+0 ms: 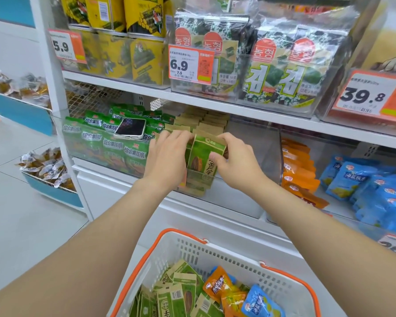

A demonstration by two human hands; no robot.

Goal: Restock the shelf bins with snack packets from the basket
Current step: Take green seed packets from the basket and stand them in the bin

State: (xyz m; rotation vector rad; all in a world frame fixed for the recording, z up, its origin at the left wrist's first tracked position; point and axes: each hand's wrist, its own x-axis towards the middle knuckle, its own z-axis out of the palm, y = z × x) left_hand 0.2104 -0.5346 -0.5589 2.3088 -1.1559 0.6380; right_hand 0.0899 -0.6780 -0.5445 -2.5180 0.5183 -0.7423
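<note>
Green-and-tan sunflower seed packet (204,156) stands upright in the clear plastic bin (270,145), pinched by curled right hand (236,163) fingers; left hand (169,156) fingers curl over neighbouring packets.

Two forearms enter the head view from the lower corners. Both are bare from the frame edge to the wrist; no sleeve or cuff shows anywhere along either arm. The left hand (167,156) carries no glove, ring, watch or band on the visible back and wrist. The right hand (234,161) is likewise ungloved, with no ring, strap or bracelet in view. Fingernails on the right hand appear short and unpainted. No other part of the person shows.
</note>
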